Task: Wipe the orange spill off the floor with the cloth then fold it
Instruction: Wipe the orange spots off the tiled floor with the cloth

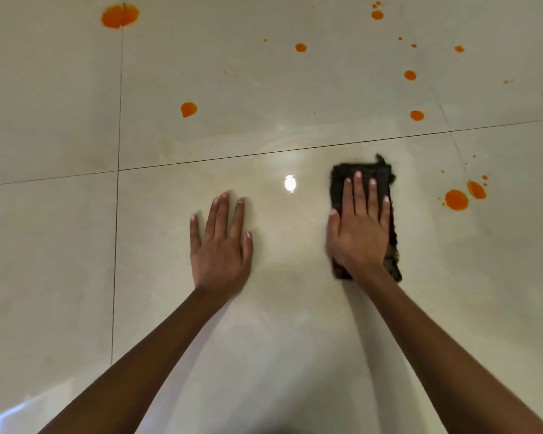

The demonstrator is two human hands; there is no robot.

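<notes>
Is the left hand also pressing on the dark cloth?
No, the left hand lies flat on the bare floor, apart from the cloth, which only the right hand presses.

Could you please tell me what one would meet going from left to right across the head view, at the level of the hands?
Tile joint → left hand flat on the floor → glare spot → right hand pressing the dark cloth → large orange puddle.

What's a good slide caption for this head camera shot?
Right hand presses a dark cloth flat on the tiled floor, left hand flat alongside, orange drops unwiped around them.
</notes>
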